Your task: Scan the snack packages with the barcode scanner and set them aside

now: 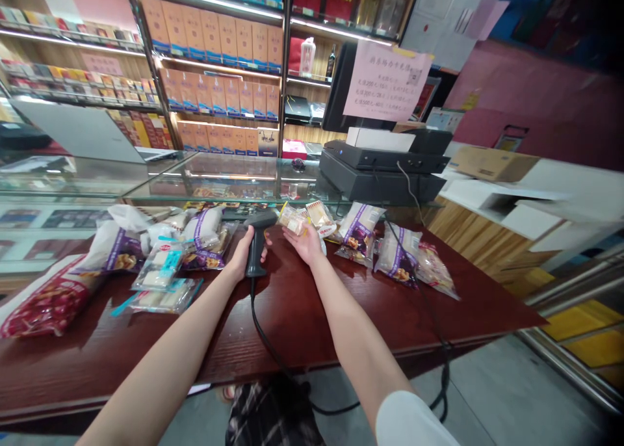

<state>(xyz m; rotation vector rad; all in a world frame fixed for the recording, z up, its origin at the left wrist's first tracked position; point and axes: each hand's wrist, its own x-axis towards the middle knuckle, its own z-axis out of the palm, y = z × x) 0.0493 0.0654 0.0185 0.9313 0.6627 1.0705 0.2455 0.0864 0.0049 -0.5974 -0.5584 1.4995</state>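
Note:
My left hand (240,254) is wrapped round the handle of a black barcode scanner (255,254), its head pointing to the right over the counter. With its palm turned up, my right hand (306,243) grips a small clear snack packet (294,220) with yellow edges, just right of the scanner head. Behind that packet lies another small pale snack packet (320,214). Closest on the right is a purple-and-clear snack bag (359,233). To the left of the scanner sit more purple-printed bags (205,235) and blue-edged packets (160,265).
The dark red wooden counter (292,329) carries a large red-printed bag (46,296) at far left and further bags (397,254) at right. The scanner cable (268,343) hangs over the front edge. Behind are a glass case (219,173), cash register (380,173) and laptop (80,129).

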